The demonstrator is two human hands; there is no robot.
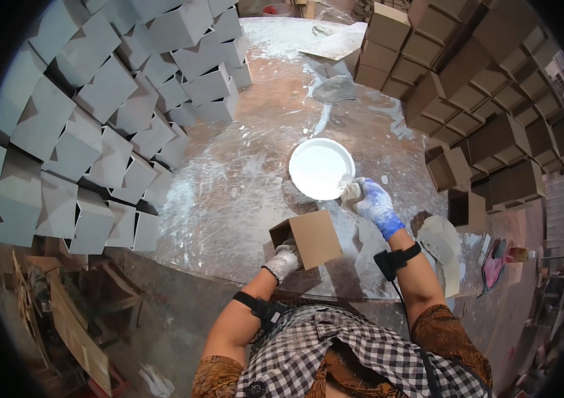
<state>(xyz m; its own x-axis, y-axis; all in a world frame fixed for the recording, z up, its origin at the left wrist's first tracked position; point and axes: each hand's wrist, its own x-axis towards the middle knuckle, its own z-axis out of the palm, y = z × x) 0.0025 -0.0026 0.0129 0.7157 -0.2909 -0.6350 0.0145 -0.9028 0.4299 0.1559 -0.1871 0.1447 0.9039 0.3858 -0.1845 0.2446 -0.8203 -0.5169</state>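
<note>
My left hand [284, 262], in a pale work glove, reaches into the open side of a brown box [319, 240] and holds it over the near edge of the table. Its fingertips are hidden inside the box. A round white tub of white paint [320, 166] stands on the table beyond the box. At the tub's lower right rim is my right hand [369, 201], in a blue and white paint-smeared glove. Its fingers are closed together around something at the paint's edge, too small and covered to make out.
Grey-white painted boxes [106, 93] are stacked high on the left. Unpainted brown boxes [441, 99] form a stack on the right. The paint-spattered table [229, 179] curves toward me. A grey rag [335, 89] lies at the far side, and a pale crumpled cloth [439, 245] at the right edge.
</note>
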